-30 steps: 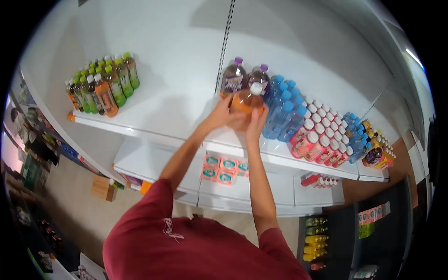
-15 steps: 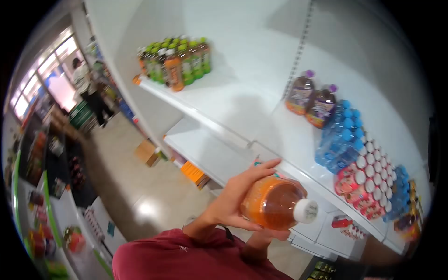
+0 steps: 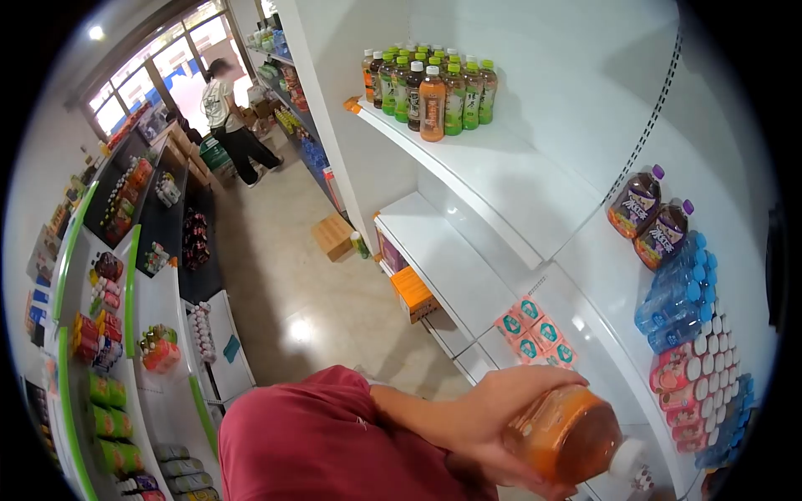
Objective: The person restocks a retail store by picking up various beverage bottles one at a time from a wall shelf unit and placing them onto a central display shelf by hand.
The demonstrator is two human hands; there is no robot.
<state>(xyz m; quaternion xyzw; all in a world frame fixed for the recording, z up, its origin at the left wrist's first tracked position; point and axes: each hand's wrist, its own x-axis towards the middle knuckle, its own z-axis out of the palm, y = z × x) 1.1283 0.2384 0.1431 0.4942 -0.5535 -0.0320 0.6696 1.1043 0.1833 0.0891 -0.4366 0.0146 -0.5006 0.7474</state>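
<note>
the head view shows an orange bottle (image 3: 572, 434), see-through with a white cap, tipped in mid-air off the front edge of the white shelf (image 3: 468, 185). the left hand (image 3: 501, 413) has its grip curled around the body, forearm reaching sideways. the right hand's grip is hidden; i cannot tell its state.

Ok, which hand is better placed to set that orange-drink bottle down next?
Probably the left hand: it is curled around the bottle, base toward its palm, cap pointing away. The right hand can't be made out clearly.
</note>
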